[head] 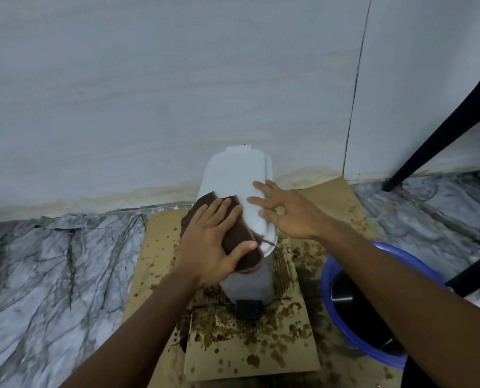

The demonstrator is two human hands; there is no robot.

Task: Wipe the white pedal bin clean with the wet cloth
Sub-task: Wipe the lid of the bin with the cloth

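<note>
Wiping the bin lid

Left hand (pixel 213 242) presses the brown cloth (pixel 234 233) flat on the white pedal bin (pixel 239 175); right hand (pixel 286 212), fingers spread, steadies the lid, gripping nothing.

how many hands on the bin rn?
2. The left hand presses the brown cloth flat on the near-left part of the bin lid; the right hand rests bare fingers on the lid's right edge. Neither is hidden.
</note>
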